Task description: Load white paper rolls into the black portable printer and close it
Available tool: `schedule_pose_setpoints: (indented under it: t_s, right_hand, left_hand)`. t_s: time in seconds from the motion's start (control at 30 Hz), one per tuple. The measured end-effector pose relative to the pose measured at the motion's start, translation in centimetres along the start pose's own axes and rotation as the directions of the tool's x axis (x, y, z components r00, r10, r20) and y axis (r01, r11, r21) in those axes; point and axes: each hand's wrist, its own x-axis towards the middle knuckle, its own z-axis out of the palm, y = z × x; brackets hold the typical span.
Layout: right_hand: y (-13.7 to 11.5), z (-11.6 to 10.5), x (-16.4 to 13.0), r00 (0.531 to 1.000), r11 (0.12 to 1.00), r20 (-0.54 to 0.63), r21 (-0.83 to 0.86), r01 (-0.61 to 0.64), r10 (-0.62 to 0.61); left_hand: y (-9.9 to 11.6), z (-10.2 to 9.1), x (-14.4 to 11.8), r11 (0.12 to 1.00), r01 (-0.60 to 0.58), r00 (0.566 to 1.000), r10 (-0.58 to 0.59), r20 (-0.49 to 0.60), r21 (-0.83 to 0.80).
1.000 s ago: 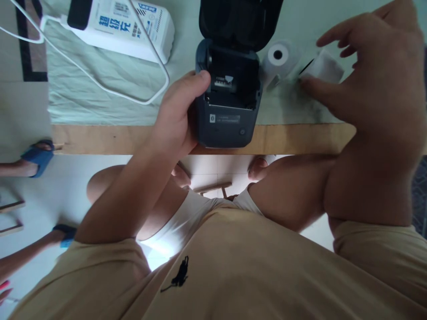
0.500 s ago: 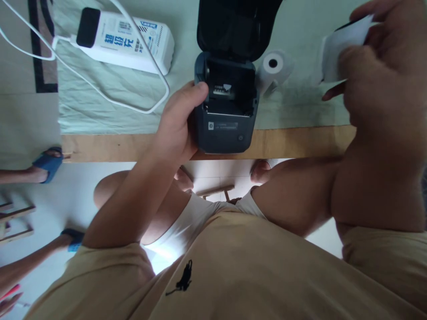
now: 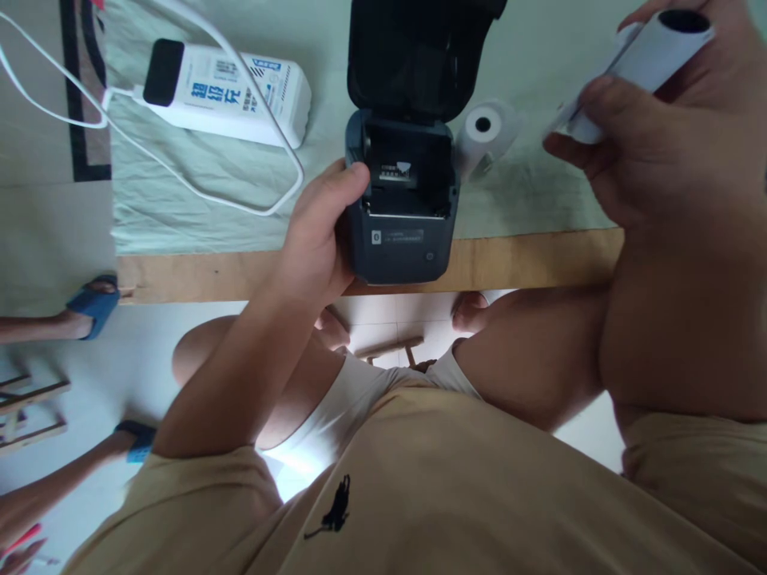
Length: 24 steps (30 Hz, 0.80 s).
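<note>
A dark grey label printer [image 3: 400, 200] stands at the table's front edge with its lid [image 3: 413, 52] swung up, and its paper bay is bare. My left hand [image 3: 317, 231] grips the printer's left side, thumb on the bay's rim. My right hand [image 3: 665, 136] is raised at the upper right and holds a white paper roll [image 3: 644, 52] tilted, its dark core end pointing up. A second white paper roll [image 3: 482, 136] lies on the cloth just right of the printer.
A pale green cloth [image 3: 209, 184] covers the wooden table [image 3: 527, 259]. A white power bank [image 3: 228, 88] with a white cable [image 3: 197, 188] lies at the back left. Another person's feet in blue sandals [image 3: 89, 303] are on the floor at left.
My right hand picked a white roll off the cloth and lifted it up to the right. My left hand stayed on the printer.
</note>
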Motion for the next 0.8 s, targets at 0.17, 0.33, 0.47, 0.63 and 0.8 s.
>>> schedule_pose_setpoints:
  t_s: [0.17, 0.33, 0.47, 0.63, 0.8]
  right_hand:
    - [1.1, -1.4, 0.3, 0.978, 0.792, -0.032, -0.591, 0.150, -0.208]
    - [2.1, -2.6, 0.5, 0.992, 0.607, 0.052, -0.786, 0.114, -0.118]
    - [2.2, -2.8, 0.5, 0.988, 0.622, 0.058, -0.771, 0.135, -0.142]
    - [1.7, -2.4, 0.5, 0.987, 0.680, 0.156, -0.722, 0.130, -0.022]
    - [1.9, -2.6, 0.5, 0.969, 0.674, 0.243, -0.723, 0.152, 0.042]
  left_hand:
    - [-0.2, 0.0, 0.0, 1.000, -0.004, 0.999, 0.003, -0.045, -0.031]
    - [-0.1, 0.1, 0.1, 1.000, 0.009, 0.996, -0.010, -0.087, -0.012]
    - [0.0, 0.1, 0.0, 1.000, 0.025, 0.995, -0.024, -0.096, 0.014]
    - [0.0, 0.3, 0.0, 1.000, 0.018, 0.996, -0.016, -0.090, 0.013]
    - [0.1, 0.9, -0.1, 0.999, 0.006, 0.993, -0.011, -0.115, -0.043]
